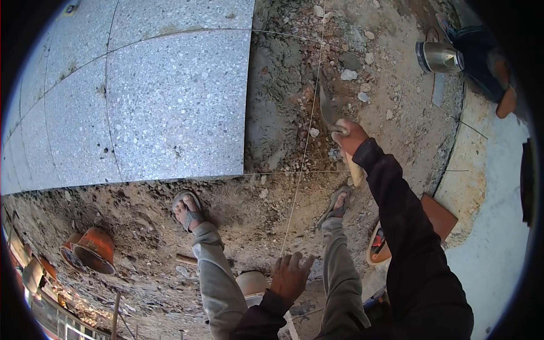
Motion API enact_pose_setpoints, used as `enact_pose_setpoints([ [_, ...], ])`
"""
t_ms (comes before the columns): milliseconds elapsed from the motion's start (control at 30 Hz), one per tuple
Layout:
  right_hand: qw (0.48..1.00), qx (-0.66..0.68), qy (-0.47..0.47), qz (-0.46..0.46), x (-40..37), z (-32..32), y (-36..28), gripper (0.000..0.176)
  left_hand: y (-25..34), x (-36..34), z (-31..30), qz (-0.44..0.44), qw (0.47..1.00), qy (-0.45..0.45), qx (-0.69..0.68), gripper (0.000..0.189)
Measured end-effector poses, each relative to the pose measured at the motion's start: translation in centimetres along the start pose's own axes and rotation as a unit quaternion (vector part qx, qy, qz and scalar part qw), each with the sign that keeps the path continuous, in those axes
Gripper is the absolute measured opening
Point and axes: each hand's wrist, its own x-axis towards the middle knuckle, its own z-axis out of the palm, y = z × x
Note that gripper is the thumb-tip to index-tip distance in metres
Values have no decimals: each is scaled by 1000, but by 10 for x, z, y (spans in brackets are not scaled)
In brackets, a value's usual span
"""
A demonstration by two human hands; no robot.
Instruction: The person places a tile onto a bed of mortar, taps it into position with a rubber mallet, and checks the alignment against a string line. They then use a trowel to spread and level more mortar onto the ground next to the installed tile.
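My right hand (350,136) is closed around a trowel. The trowel's metal blade (326,106) points away from me, over loose soil and gravel beside a strip of wet grey mortar (275,113). A pale, wood-coloured handle (355,170) shows below that hand. Lower in the view, my left hand (292,277) hovers between my legs with its fingers apart and holds nothing visible. Its fingertips are near a taut string (302,161) that runs up past the mortar. Left of the mortar lies a large speckled grey slab (181,102) with a straight edge.
Orange buckets (96,249) lie tilted at the lower left. Another person (481,62) is at the upper right, beside a metal bucket (441,57). A reddish-brown tile (438,218) lies right of my arm. A second string crosses the slabs. Stones dot the dirt.
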Motion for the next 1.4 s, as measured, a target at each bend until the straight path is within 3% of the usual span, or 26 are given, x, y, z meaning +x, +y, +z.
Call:
enact_pose_setpoints([
  [133, 995, 22, -60, 81, 49, 61, -63, 35, 0, -3, -8, -9, 1000, -6, 18, 38],
  [167, 988, -143, -54, 21, 70, 91, -53, 37, -1, -4, -7, -7, 1000, -4, 17, 38],
  [233, 939, -340, -34, -44, 77, 130, -31, 35, 0, -4, -6, 1, 1000, -4, 20, 39],
  [267, 924, -378, -26, -48, 57, 143, -16, 31, 1, -5, -5, 4, 1000, -3, 19, 39],
  [400, 909, -407, -84, -23, 4, 149, 23, 30, 5, -5, -9, 16, 1000, -3, 17, 38],
  [500, 886, -423, -158, -100, -15, 114, 9, 35, 4, -2, -10, 13, 1000, 2, 13, 37],
  [600, 985, -146, -44, -76, 19, 125, 50, 43, 5, -7, -2, 4, 1000, -7, 16, 37],
  [633, 977, -168, 24, -131, 28, 140, 64, 43, 5, -7, 1, 9, 1000, -7, 20, 37],
  [767, 935, -336, -104, -41, 11, 176, 52, 51, 5, -10, 8, 32, 999, -18, 10, 37],
  [867, 903, -366, -194, -112, 13, 145, 55, 56, 8, -8, 7, 23, 999, -30, 15, 37],
  [933, 961, -90, -255, -50, -4, 123, 45, 55, 9, -7, 9, 20, 999, -25, 14, 34],
  [967, 958, 53, -281, -12, -9, 119, 44, 54, 9, -7, 11, 18, 999, -26, 12, 33],
  [1067, 909, 306, -275, -60, -7, 147, 32, 58, 6, -9, 19, 18, 999, -24, 25, 32],
  [1167, 865, 431, -255, -30, 4, 193, 31, 52, 1, -8, 21, 14, 999, -41, 20, 36],
  [1267, 859, 416, -298, -28, 8, 229, 46, 48, -1, -8, 18, 13, 998, -47, 31, 36],
  [1300, 871, 388, -300, -9, 9, 240, 57, 62, -2, -9, 20, 13, 998, -48, 31, 36],
  [1400, 911, 323, -257, -10, 13, 230, 80, 62, 0, -9, 21, 17, 999, -40, 30, 35],
])
